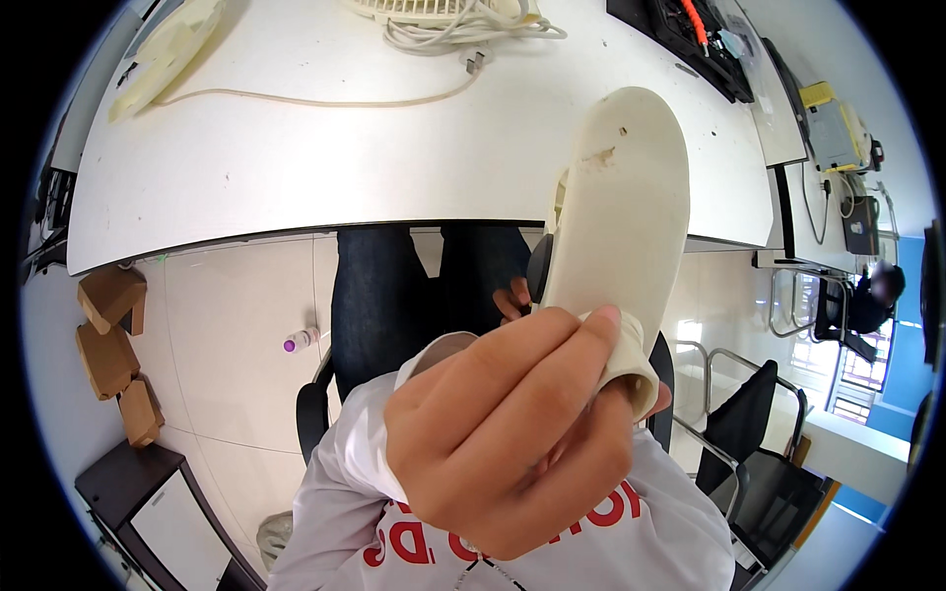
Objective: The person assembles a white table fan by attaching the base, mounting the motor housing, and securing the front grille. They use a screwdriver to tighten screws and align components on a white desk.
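A long cream plastic fan base (631,187) with a rounded end is tilted up in front of me, over the table's front edge. Small brown marks show on its smooth face, and a dark round knob (539,268) juts from its left side. My left hand (512,433) is closed on the short round collar (631,379) at its near end, fingers pressed around and into the opening. Behind the base my right hand (509,299) is mostly hidden; only a few curled fingers show beside the knob.
On the white table (374,158) lie a cream fan cage (424,10) with a coiled cord (443,37), a cream round cover (172,54) and a black tray (690,39) holding an orange-handled tool. Cardboard boxes (110,360), a small bottle (301,340) and chairs (759,443) stand around.
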`<state>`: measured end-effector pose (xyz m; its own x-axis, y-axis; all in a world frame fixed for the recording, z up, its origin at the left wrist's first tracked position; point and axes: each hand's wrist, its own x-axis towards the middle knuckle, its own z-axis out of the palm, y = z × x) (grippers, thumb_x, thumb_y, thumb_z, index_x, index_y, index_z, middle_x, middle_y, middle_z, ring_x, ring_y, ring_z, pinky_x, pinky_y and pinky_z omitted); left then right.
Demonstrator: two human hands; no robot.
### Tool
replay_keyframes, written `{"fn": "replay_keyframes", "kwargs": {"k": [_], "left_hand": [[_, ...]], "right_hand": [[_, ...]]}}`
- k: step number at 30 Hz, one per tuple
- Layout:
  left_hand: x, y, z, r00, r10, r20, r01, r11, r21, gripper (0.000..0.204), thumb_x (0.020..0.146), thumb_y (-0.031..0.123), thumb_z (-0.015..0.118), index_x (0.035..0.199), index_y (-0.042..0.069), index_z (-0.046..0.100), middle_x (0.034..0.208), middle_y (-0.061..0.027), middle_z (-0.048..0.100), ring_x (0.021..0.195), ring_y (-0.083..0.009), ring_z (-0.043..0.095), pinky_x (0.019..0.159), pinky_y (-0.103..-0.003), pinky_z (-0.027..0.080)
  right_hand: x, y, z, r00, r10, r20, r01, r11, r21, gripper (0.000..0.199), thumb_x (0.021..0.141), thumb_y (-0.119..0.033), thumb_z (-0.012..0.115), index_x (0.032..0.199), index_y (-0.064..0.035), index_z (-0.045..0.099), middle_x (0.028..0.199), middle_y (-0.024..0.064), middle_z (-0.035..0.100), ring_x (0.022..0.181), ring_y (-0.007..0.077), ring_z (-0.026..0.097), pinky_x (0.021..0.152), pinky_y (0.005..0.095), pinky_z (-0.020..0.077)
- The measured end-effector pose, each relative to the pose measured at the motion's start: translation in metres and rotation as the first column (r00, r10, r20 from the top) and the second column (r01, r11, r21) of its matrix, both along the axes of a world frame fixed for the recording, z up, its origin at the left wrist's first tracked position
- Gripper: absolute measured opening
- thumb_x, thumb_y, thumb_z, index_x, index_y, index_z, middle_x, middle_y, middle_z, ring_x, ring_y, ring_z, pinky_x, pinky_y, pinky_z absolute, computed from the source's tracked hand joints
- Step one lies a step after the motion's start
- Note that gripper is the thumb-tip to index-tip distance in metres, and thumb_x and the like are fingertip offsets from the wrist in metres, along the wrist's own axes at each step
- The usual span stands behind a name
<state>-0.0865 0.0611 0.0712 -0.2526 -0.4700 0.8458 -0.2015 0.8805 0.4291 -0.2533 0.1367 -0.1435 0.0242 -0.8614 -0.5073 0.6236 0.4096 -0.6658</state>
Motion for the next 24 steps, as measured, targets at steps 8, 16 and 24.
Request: {"fn": "replay_keyframes", "kwargs": {"k": [8,16,24], "left_hand": [[-0.001,-0.001,-0.003,1.0,0.01,0.013,-0.01,1.0,-0.005,0.039,0.052,0.027,0.085,0.068,0.008,0.056,0.079,-0.0112,0.064,0.061,-0.0201,0.06,0.046,-0.022,0.047],[0.004,-0.001,-0.004,1.0,0.013,0.025,-0.013,1.0,0.009,0.039,0.054,0.028,0.085,0.065,0.007,0.053,0.082,-0.0104,0.064,0.062,-0.0199,0.059,0.046,-0.023,0.045],[0.037,-0.033,-0.016,0.998,0.065,-0.014,-0.061,0.977,0.202,0.036,0.07,0.026,0.078,0.074,0.0,0.053,0.084,-0.0206,0.062,0.072,-0.0244,0.06,0.06,-0.03,0.047]], "right_hand": [[-0.009,0.018,0.017,1.0,0.018,0.002,-0.018,1.0,-0.005,0.045,0.088,-0.041,0.054,0.116,-0.0069,0.043,0.101,0.0092,0.05,0.067,0.016,0.047,0.056,0.0282,0.0381],[-0.006,0.022,0.025,0.995,0.069,0.079,-0.068,0.998,-0.014,0.044,0.089,-0.041,0.053,0.114,-0.0056,0.043,0.097,0.0087,0.051,0.063,0.0148,0.046,0.053,0.0272,0.0367],[-0.009,0.016,0.029,0.994,0.0,0.111,0.038,0.936,-0.349,0.042,0.087,-0.033,0.056,0.114,-0.0028,0.043,0.103,0.0103,0.047,0.059,0.0084,0.039,0.043,0.0179,0.031]]}}
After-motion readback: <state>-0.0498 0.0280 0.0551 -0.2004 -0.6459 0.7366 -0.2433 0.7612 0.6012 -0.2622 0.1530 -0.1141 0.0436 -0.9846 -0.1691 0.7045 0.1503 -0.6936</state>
